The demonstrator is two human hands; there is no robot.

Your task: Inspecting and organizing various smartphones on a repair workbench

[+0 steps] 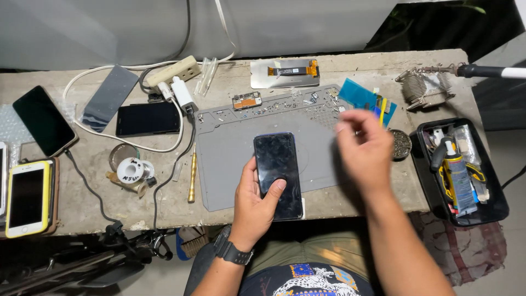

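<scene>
Left hand [253, 203] at centre frame, fingers clamped on dark phone [278, 174] over grey mat [230, 164]. Right hand [364, 151] hovering blurred, right of centre, fingers loosely together, empty.

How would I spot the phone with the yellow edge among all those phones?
Start at the grey work mat in the middle of the concrete table, then look far left to the table's near corner. The yellow-edged phone lies there face up, its front white around a dark screen. The other phones nearby have all-black faces.

Left hand [253, 204] grips dark phone [278, 174]; right hand [364, 151] hovers — blurred.
</scene>
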